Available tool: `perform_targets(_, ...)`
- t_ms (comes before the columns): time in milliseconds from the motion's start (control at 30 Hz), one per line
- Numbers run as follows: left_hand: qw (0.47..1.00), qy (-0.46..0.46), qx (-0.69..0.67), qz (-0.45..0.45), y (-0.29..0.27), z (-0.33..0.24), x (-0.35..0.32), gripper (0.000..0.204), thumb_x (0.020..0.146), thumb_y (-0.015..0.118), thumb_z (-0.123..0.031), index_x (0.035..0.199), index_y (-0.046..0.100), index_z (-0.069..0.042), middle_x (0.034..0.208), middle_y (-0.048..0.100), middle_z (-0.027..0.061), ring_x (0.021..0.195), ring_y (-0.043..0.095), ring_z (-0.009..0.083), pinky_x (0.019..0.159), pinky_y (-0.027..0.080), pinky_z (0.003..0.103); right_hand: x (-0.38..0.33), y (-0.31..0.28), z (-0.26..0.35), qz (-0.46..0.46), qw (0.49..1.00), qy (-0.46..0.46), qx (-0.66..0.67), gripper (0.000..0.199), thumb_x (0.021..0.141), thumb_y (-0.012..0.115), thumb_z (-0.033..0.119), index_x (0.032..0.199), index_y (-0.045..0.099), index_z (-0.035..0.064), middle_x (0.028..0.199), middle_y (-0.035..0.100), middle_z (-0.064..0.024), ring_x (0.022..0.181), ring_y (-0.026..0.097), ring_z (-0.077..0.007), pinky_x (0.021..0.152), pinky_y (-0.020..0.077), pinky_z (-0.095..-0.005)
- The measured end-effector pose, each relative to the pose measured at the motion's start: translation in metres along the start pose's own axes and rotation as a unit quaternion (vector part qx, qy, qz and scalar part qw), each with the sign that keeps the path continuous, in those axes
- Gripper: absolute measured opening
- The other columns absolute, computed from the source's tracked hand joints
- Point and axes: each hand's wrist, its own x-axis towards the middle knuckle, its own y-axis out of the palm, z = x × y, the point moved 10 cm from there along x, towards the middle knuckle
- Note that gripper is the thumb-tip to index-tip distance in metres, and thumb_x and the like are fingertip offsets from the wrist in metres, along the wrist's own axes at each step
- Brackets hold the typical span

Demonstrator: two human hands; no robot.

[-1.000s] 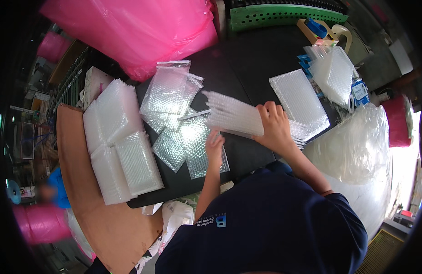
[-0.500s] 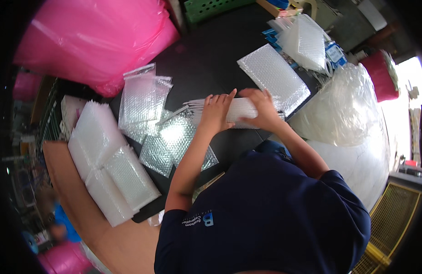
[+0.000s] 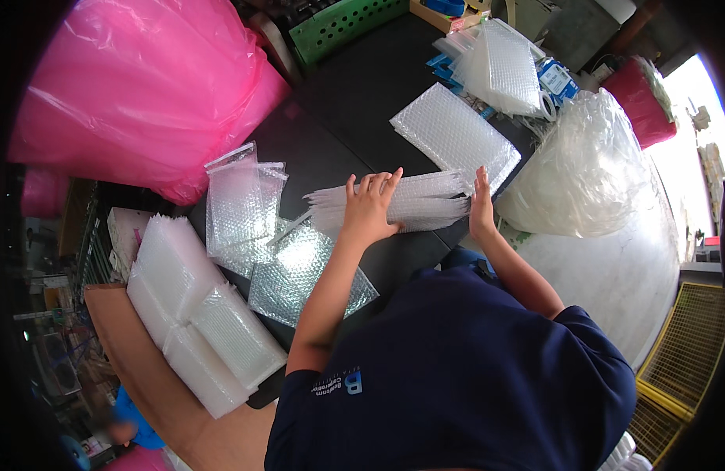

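Observation:
A thick stack of clear bubble-wrap bags (image 3: 427,206) stands on edge on the black tabletop (image 3: 323,118) in front of me. My left hand (image 3: 370,210) grips it near its left end, fingers over the far side and thumb on the near side. Flat and upright, my right hand (image 3: 482,208) has its fingers stretched out at the stack's right end. Just beyond lies a flat pile of bubble-wrap bags (image 3: 456,129). Loose bubble-wrap bags (image 3: 241,200) overlap to the left, and shiny ones (image 3: 307,275) lie partly behind my left forearm.
Big bundles of bubble-wrap bags (image 3: 182,306) sit at left by a brown board (image 3: 115,322). Pink plastic (image 3: 142,94) bulges at far left, near a green crate (image 3: 346,30). A clear plastic bag (image 3: 586,169) rests at right; another bag stack (image 3: 504,67) stands beyond.
My right hand has come off the top of the stack to its right end, with fingers straightened. My left hand keeps its hold. The whole view has shifted slightly.

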Motion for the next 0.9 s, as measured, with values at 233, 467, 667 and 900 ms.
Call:
perform_targets(233, 1.0, -0.009, -0.01, -0.008, -0.001, 0.002, 0.0, 0.101, 0.053, 0.083, -0.036, 0.138, 0.031, -0.02, 0.124, 0.047, 0.003, 0.118, 0.043, 0.0209, 0.103, 0.024, 0.052, 0.019, 0.0, 0.016, -0.083, 0.958, -0.162, -0.22, 0.06, 0.094, 0.035, 0.048, 0.132, 0.038, 0.0014, 0.13, 0.043, -0.0114, 0.119, 0.039, -0.0213, 0.099, 0.0293, -0.0331)
perform_targets(467, 0.999, -0.018, -0.006, -0.033, -0.002, 0.006, 0.002, 0.099, 0.053, 0.083, -0.037, 0.136, 0.033, -0.018, 0.121, 0.048, 0.0029, 0.114, 0.046, 0.021, 0.101, 0.026, 0.051, 0.014, 0.013, 0.044, -0.077, 0.89, -0.208, -0.398, 0.024, 0.092, 0.051, 0.018, 0.089, 0.065, -0.0021, 0.077, 0.061, -0.0017, 0.071, 0.051, -0.0086, 0.069, 0.0419, -0.0223)
perform_targets(667, 0.999, -0.023, 0.0, -0.037, -0.002, 0.009, 0.004, 0.098, 0.053, 0.083, -0.037, 0.136, 0.034, -0.018, 0.119, 0.049, 0.0032, 0.113, 0.046, 0.0213, 0.101, 0.027, 0.05, 0.026, 0.038, 0.046, 0.057, 0.846, -0.087, -0.523, 0.021, 0.089, 0.055, 0.016, 0.104, 0.067, 0.0078, 0.09, 0.066, -0.0025, 0.072, 0.054, -0.0104, 0.066, 0.0445, -0.0252)
perform_targets(900, 0.999, -0.019, -0.004, -0.034, -0.004, 0.007, 0.006, 0.093, 0.052, 0.083, -0.037, 0.132, 0.038, -0.017, 0.116, 0.05, 0.0037, 0.11, 0.048, 0.0223, 0.099, 0.028, 0.048, 0.015, 0.092, 0.07, 0.145, 0.723, -0.207, -0.643, 0.019, 0.08, 0.059, 0.005, 0.097, 0.065, 0.0045, 0.087, 0.065, -0.0103, 0.072, 0.061, -0.0224, 0.067, 0.0487, -0.0326)
